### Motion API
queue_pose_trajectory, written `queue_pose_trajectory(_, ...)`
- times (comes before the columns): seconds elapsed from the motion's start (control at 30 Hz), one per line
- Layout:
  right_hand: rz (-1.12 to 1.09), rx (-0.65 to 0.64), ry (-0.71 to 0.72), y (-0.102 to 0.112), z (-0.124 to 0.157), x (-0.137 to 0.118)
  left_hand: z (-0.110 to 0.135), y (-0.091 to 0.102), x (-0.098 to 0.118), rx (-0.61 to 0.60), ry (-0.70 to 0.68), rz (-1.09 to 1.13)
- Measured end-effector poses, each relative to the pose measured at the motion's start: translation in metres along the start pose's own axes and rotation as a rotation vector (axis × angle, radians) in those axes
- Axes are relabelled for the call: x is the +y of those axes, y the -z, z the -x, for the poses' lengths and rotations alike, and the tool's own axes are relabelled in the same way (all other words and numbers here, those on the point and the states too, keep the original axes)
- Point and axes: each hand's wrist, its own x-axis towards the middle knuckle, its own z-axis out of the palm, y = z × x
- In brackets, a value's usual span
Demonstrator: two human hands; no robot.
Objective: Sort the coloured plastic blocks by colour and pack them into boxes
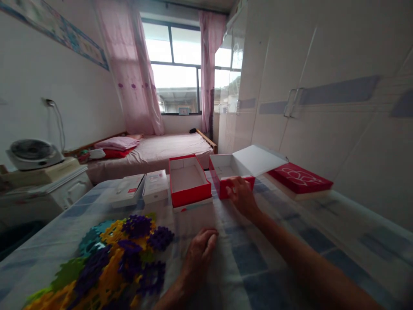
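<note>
My right hand [241, 196] is at the front wall of an open red box [223, 186], its fingers over the rim and its thumb against the outside. The box's white-lined lid [260, 158] is tipped back to the right. My left hand [200, 249] rests on the checked tablecloth with its fingers curled in, and nothing shows in it. To its left lies a heap of plastic gear-shaped pieces in purple [137, 226], orange [112, 232], teal [93, 237] and green [69, 273].
A second red box [172, 185], open and white inside, stands left of the first. Beside it are two white boxes [155, 196] [121, 198]. A flat dark-red box [300, 178] with a line pattern lies at right. Beyond are a bed [167, 146] and wardrobe [322, 142].
</note>
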Motion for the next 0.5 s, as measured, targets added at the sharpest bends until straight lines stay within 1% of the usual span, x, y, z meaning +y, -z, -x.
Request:
queue_pose_trajectory(0.1,0.224,0.075,-0.202,0.033,0.030,0.070,0.001,0.001,0.002,-0.006,-0.004,-0.022)
queue_pose_trajectory(0.17,0.394,0.132,-0.298,0.054,0.049,0.114,0.001,0.002,0.003,-0.003,-0.006,-0.045)
queue_pose_trajectory(0.23,0.528,0.175,-0.414,0.068,0.064,0.148,0.001,0.002,0.003,-0.002,0.001,-0.063)
queue_pose_trajectory(0.3,0.572,0.179,-0.499,0.075,0.075,0.169,0.001,0.001,0.001,-0.001,0.005,-0.075)
queue_pose_trajectory(0.4,0.509,0.149,-0.575,0.073,0.081,0.182,0.001,0.000,-0.001,0.007,-0.003,-0.094)
queue_pose_trajectory(0.47,0.411,0.199,-0.668,0.070,0.078,0.186,0.001,0.001,-0.002,0.013,-0.008,-0.113)
queue_pose_trajectory(0.5,0.337,0.252,-0.749,0.070,0.074,0.189,0.002,0.001,-0.002,0.014,-0.009,-0.122)
